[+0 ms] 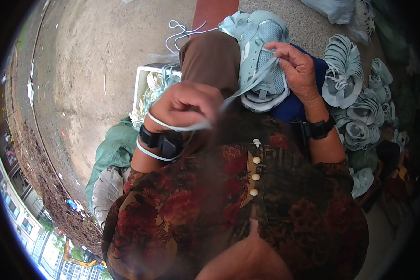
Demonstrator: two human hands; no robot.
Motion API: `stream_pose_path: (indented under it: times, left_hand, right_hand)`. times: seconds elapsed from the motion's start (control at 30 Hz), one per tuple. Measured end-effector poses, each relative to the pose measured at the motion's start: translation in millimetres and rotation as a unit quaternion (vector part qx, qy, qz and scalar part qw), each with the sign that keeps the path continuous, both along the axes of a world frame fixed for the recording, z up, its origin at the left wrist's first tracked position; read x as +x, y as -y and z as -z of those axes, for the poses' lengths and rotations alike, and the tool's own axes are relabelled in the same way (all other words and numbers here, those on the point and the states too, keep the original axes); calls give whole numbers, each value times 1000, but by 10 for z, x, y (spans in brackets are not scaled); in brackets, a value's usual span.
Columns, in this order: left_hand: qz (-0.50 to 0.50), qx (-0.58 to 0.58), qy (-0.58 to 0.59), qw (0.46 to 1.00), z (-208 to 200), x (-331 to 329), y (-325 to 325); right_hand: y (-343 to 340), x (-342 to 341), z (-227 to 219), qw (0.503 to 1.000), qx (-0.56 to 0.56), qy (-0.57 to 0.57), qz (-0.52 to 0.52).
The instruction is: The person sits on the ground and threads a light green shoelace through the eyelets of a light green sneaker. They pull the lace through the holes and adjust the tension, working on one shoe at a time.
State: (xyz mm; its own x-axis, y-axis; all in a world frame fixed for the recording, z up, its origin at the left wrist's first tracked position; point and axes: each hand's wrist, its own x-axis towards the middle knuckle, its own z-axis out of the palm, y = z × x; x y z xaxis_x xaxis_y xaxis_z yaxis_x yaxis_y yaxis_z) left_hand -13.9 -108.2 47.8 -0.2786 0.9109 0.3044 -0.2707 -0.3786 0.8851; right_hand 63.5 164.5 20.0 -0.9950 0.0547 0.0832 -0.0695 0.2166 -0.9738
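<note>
A pale blue-grey sneaker upper [266,35] lies across my lap, with mesh panels and a row of eyelets. My right hand [297,66] is at its side, thumb and forefinger pinched on a pale blue shoelace [259,80]. The lace stretches from there down to my left hand [187,105], which is closed round it in front of my body and partly smeared by motion. Another stretch of lace passes round my left wrist, beside a black wrist device [165,142]. At the upper's far end, loose lace ends [179,35] trail to the left.
A white bin [140,88] holding bundles of laces stands left of my knee. Nested stacks of similar uppers [343,70] lie to my right. A green sack [112,147] sits at my left, with pale uppers [107,191] near it. Plastic bags [333,9] lie at the far right.
</note>
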Motion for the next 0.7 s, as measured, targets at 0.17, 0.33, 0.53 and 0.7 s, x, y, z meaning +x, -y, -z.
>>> stream_pose_path:
  times: [0.17, 0.33, 0.53, 0.7]
  left_hand:
    - [-144, 48, 78, 985, 113, -156, 181]
    - [-261, 79, 202, 941, 248, -75, 73]
    - [-265, 115, 438, 851, 349, -65, 168]
    - [-411, 69, 391, 821, 511, -273, 598]
  right_hand:
    - [-52, 50, -115, 913, -403, 61, -5]
    - [-312, 239, -321, 930, -326, 140, 100]
    - [-585, 551, -278, 910, 410, 21, 61]
    - [-1351, 905, 115, 891, 433, 5, 140]
